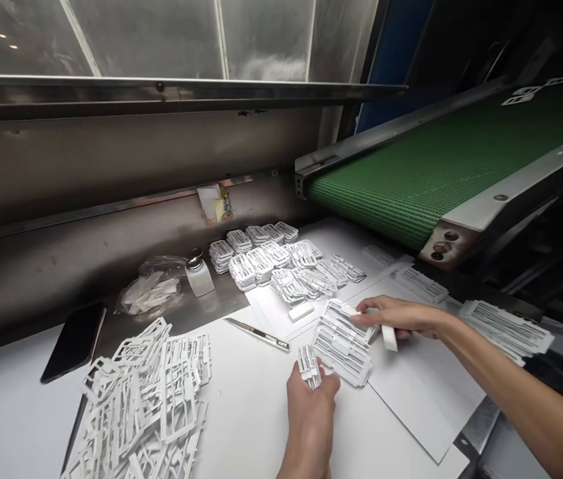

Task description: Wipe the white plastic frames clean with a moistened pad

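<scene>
My left hand is closed around a small stack of white plastic parts, held upright above the white sheet. My right hand reaches in from the right; its fingertips rest on a pile of white slotted plastic pieces, and a small white block sticks out beneath its palm. A craft knife lies just left of the pile.
A heap of empty white frames lies at front left. Rows of stacked parts sit at the back. A phone, a plastic bag and a small bottle rest on the steel ledge. A green conveyor belt ends at upper right.
</scene>
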Demonstrator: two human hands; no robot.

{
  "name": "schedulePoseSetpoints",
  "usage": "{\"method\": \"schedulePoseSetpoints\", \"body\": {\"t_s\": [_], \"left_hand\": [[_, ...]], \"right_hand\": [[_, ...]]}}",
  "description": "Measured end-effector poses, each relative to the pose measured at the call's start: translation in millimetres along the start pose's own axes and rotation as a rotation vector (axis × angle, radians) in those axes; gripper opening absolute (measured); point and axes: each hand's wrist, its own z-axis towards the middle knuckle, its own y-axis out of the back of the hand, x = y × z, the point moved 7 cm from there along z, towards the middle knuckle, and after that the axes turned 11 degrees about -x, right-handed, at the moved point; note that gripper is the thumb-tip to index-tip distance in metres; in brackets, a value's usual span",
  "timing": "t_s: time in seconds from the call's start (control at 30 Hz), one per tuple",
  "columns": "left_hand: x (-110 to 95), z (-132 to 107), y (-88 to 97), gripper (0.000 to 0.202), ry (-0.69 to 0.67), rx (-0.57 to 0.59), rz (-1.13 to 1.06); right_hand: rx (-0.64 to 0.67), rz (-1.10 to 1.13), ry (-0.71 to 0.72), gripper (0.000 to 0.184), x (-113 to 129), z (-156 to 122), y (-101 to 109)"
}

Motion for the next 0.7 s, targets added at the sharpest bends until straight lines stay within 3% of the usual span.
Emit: {"method": "schedulePoseSetpoints", "body": {"t_s": [0.07, 0.13, 0.33, 0.47, 0.6, 0.7], "left_hand": [[-2, 1, -4.7, 0.025, -0.077, 0.035, 0.023], [0, 2, 3.9, 0.027, -0.151, 0.041, 0.053], [-5, -11, 80.9, 0.028, -0.358, -0.213, 0.191], [-11, -24, 119.7, 0.027, -0.336, -0.373, 0.382], [-13, -29, 132.1, 0.022, -0.323, -0.422, 0.296], [-13, -31, 134.5, 0.028, -0.355, -0.451, 0.250]], "right_hand": [[0.016, -0.024, 0.009, 0.031, 0, -5, -8], [0.003, -0.046, 0.013, 0.033, 0, -16, -22], [-0.081, -0.130, 0.198, 0.036, 31, -60, -87], [-0.070, -0.205, 0.265, 0.034, 48, -77, -124], [-0.136, -0.241, 0.206, 0.054, 42, -90, -128], [-0.119, -0.198, 0.206, 0.055, 40, -107, -136]]}}
